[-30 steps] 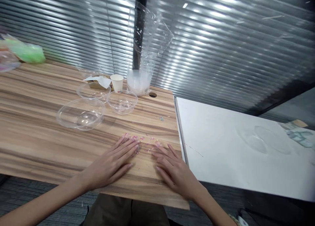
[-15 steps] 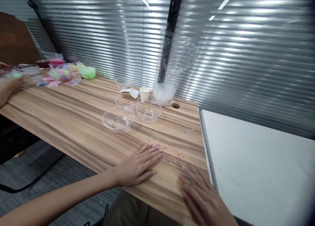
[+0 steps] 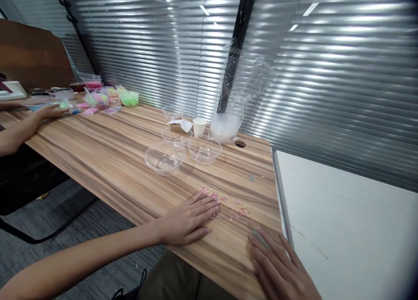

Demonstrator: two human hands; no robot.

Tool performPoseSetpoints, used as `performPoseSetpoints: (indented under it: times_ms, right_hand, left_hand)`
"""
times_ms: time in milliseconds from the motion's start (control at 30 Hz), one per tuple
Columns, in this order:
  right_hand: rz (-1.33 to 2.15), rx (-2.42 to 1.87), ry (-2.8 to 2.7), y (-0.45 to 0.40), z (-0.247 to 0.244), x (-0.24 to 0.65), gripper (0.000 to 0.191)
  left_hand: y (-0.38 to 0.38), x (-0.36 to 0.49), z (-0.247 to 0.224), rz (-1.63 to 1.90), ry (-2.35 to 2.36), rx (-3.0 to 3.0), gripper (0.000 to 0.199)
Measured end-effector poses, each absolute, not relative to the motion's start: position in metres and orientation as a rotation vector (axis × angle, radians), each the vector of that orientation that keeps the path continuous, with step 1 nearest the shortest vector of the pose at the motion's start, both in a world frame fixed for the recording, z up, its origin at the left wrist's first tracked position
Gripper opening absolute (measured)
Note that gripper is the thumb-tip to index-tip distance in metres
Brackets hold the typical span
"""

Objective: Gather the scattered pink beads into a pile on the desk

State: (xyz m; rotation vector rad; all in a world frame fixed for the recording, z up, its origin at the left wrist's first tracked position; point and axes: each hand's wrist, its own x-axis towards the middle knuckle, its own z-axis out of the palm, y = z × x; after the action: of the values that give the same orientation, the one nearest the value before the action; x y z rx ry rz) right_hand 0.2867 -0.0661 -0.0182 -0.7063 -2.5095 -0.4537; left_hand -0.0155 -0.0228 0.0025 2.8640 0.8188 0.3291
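Small pink pieces (image 3: 243,210) lie scattered on the wooden table (image 3: 114,147) between my hands. My left hand (image 3: 187,219) rests flat on the wood, fingers stretched out and their tips over the left part of the pink pieces. Near the table's right edge, my right hand (image 3: 277,258) is spread palm down, slightly blurred. A small greenish piece (image 3: 259,235) shows at its fingertips; how it touches them is unclear. Beyond my left hand stand clear plastic bowls, one nearest (image 3: 165,159) and another to its right (image 3: 204,150).
Behind the bowls are a paper cup (image 3: 199,126), a bag of whitish bowls (image 3: 225,126) and a small box with white paper (image 3: 181,125). Another person's hand (image 3: 47,112) is at the far left beside colourful packets (image 3: 98,99). A white board (image 3: 346,213) adjoins the right edge.
The view has shifted a little left. My right hand has slid slightly toward the right edge and the near side. The other person's hand has reached further onto the table.
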Motion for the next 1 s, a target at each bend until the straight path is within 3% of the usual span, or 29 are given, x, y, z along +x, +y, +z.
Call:
performPoseSetpoints:
  times_ms: [367,733,1000]
  right_hand:
    - [-0.270,-0.858,-2.447,-0.068,-0.022,0.287,0.033]
    - [0.142,-1.243,-2.256,-0.059,-0.009,0.282,0.023]
    - [0.171,-1.253,-2.325,-0.058,-0.006,0.274,0.028]
  left_hand:
    - [-0.021,-0.017,-0.001,0.288,0.819,2.895,0.056]
    - [-0.014,-0.021,-0.010,0.483,0.767,3.013,0.059]
    - [-0.011,-0.020,-0.012,0.527,0.748,3.025,0.059]
